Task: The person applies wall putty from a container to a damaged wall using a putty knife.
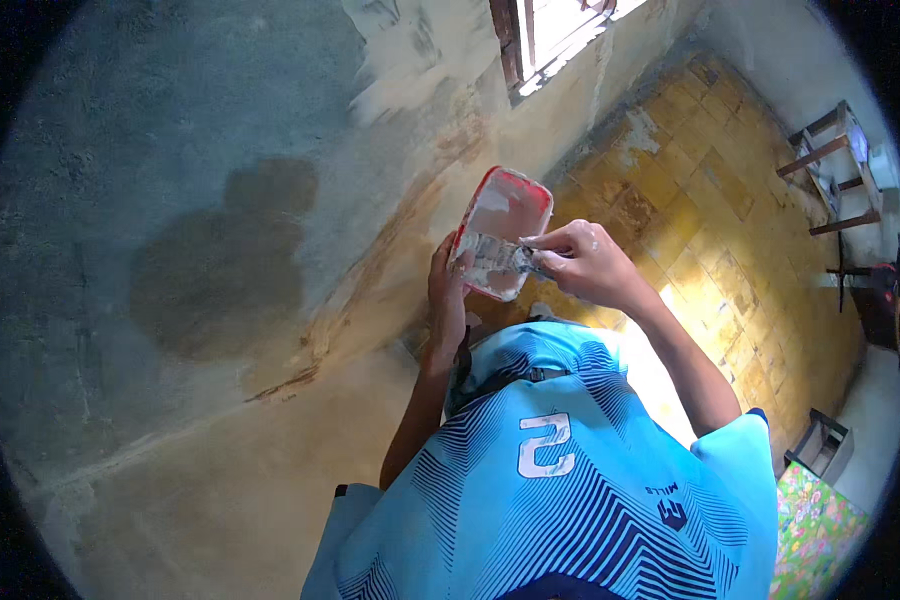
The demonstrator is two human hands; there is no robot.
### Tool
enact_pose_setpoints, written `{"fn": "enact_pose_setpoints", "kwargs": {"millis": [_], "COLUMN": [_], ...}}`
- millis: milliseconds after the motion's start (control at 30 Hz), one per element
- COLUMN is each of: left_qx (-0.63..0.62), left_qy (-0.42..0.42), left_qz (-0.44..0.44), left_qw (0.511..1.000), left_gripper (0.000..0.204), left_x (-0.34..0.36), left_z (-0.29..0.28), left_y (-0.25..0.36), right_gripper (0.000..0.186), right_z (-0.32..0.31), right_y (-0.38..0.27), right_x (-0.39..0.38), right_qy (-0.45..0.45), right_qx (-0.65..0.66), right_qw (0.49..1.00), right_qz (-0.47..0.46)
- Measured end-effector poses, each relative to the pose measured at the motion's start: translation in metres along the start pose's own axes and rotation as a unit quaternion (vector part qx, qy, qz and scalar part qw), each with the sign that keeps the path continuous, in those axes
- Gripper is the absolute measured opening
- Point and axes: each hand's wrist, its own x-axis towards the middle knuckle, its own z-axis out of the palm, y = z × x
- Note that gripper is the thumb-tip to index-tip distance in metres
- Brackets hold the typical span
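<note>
My left hand (447,295) grips a red-rimmed plastic tub (547,205) by its left side, fingers wrapped against the wall. White paste coats the tub's inside and edges. In my right hand (595,265) is a putty knife (494,256), pinched near the base of its blade. The wide blade, smeared with white paste, lies over the near part of the tub's opening. I cannot tell whether it touches the paste inside. White smears also mark the fingers of my right hand.
A grey-and-tan wall (220,130) rises close on the left, with a patch of whitish filler (410,50) high up. Beyond is a barred window (560,35). Yellow tiles (700,220) cover the floor. Wooden furniture (835,165) and flowered cloth (815,525) are at the right.
</note>
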Motion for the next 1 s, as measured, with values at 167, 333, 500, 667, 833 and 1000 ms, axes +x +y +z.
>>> {"fn": "enact_pose_setpoints", "kwargs": {"millis": [167, 333, 500, 667, 833, 1000], "left_qx": [-0.164, -0.215, -0.174, -0.167, -0.199, -0.135], "left_qy": [-0.002, 0.072, 0.138, 0.135, 0.115, 0.101], "left_qz": [-0.049, -0.081, -0.118, -0.122, -0.129, -0.114], "left_qw": [0.985, 0.971, 0.968, 0.969, 0.965, 0.979], "left_gripper": [0.056, 0.053, 0.054, 0.050, 0.052, 0.054], "left_x": [0.004, -0.004, -0.013, -0.020, -0.020, -0.028], "left_z": [-0.039, -0.074, -0.116, -0.128, -0.159, -0.175], "left_y": [-0.011, 0.006, -0.004, 0.010, 0.001, 0.015], "right_gripper": [0.034, 0.033, 0.039, 0.045, 0.041, 0.042], "right_z": [-0.014, -0.020, 0.028, 0.085, 0.136, 0.172], "right_y": [0.002, 0.041, 0.042, 0.055, 0.024, -0.016], "right_x": [-0.010, 0.001, 0.067, 0.134, 0.175, 0.205], "right_qy": [0.006, 0.118, 0.262, 0.382, 0.495, 0.491], "right_qx": [0.059, 0.278, 0.368, 0.135, 0.079, 0.098], "right_qw": [0.998, 0.953, 0.892, 0.914, 0.861, 0.858], "right_qz": [0.030, 0.033, 0.001, 0.020, -0.088, -0.115]}}
